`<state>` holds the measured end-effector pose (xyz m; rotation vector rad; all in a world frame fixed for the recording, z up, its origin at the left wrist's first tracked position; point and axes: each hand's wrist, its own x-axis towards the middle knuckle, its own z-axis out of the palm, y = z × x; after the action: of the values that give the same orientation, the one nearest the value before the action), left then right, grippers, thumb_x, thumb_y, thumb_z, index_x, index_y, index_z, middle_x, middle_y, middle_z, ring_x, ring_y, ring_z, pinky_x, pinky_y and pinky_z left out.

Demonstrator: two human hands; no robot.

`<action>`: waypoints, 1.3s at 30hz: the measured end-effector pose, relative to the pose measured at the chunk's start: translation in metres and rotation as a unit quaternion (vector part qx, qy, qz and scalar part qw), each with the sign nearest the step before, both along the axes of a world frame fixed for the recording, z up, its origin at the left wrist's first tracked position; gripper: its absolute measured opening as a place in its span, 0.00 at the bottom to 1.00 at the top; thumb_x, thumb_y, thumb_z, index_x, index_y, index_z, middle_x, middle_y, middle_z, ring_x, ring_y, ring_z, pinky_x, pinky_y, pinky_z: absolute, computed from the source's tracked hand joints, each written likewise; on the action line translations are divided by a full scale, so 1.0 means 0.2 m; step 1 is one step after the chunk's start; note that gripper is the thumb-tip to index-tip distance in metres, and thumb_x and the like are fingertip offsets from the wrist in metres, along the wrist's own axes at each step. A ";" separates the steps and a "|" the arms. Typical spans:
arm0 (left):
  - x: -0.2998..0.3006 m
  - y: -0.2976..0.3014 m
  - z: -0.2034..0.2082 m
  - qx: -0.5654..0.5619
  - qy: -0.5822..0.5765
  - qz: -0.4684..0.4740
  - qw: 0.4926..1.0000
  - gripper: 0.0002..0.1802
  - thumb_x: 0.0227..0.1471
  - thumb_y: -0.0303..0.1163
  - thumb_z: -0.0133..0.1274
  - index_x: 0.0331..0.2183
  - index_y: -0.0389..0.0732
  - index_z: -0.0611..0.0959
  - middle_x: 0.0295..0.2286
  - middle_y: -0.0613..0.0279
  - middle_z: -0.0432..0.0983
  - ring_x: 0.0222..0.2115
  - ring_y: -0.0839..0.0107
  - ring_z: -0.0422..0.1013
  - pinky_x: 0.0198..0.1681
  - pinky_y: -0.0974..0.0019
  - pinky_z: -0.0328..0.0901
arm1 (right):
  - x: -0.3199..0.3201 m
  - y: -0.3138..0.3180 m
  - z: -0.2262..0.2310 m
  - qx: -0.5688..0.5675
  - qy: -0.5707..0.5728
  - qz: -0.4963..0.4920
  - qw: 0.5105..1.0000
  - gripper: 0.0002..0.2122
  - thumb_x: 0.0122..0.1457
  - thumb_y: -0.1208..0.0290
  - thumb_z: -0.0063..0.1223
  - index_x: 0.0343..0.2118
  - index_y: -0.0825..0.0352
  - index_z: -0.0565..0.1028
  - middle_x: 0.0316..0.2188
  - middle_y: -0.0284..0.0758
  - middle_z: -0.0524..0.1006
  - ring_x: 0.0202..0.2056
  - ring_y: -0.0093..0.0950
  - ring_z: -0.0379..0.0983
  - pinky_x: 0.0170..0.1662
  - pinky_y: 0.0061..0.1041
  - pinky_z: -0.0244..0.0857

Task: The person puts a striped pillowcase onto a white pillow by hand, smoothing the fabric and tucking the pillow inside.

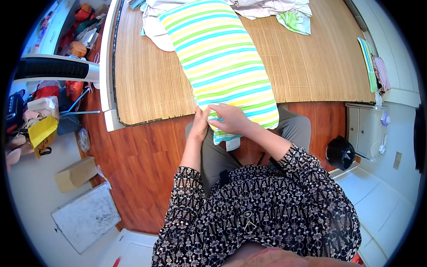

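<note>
Pillow (222,58), striped green, yellow, blue and white, lies lengthwise on the bamboo mat (147,80) of the bed, its near end hanging over the bed's edge onto the person's lap. Both hands pinch that end: the left hand (200,124) is closed on the left corner, the right hand (229,119) on the cover's edge, above a white tag (232,143). Crumpled clothes (267,9) lie at the far end.

A long striped pillow (222,62) lies lengthwise, near end overhanging the bed's edge.
</note>
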<state>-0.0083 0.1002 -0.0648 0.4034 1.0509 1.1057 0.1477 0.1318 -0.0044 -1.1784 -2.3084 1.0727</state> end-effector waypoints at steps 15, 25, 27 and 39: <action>0.02 0.08 0.07 -0.057 0.184 -0.051 0.980 0.39 0.45 0.40 0.64 0.54 0.38 0.65 0.49 0.55 0.68 0.50 0.67 0.65 0.53 0.64 0.60 | 0.03 0.55 0.81 0.497 0.147 -0.172 0.838 0.29 0.53 0.58 0.55 0.57 0.63 0.64 0.60 0.44 0.58 0.60 0.42 0.53 0.60 0.44 0.47; 0.07 0.00 0.10 -0.075 0.228 -0.046 0.970 0.40 0.44 0.35 0.65 0.55 0.36 0.64 0.47 0.54 0.70 0.47 0.67 0.67 0.51 0.65 0.63 | 0.02 0.78 -0.23 0.259 -0.205 -0.128 0.935 0.28 0.60 0.47 0.40 0.62 0.49 0.57 0.63 0.37 0.54 0.64 0.37 0.46 0.63 0.48 0.38; 0.06 0.00 0.09 -0.070 0.197 -0.055 0.976 0.39 0.44 0.36 0.65 0.54 0.36 0.64 0.47 0.54 0.70 0.47 0.67 0.67 0.51 0.64 0.62 | 0.04 0.76 -0.23 0.261 -0.180 -0.151 0.936 0.27 0.60 0.48 0.40 0.61 0.50 0.58 0.62 0.37 0.56 0.64 0.37 0.47 0.63 0.48 0.39; 0.22 0.18 0.37 0.050 0.018 -0.101 0.993 0.36 0.42 0.29 0.63 0.53 0.36 0.66 0.46 0.57 0.71 0.46 0.67 0.68 0.51 0.64 0.63 | 0.35 0.69 -0.28 -0.083 -0.007 -0.365 0.927 0.36 0.58 0.40 0.39 0.60 0.67 0.57 0.54 0.53 0.65 0.56 0.45 0.61 0.57 0.41 0.54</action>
<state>0.0365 0.1371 0.0095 0.5988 0.9665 0.9749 0.2179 0.2691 -0.0611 -1.8933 -1.5530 0.9593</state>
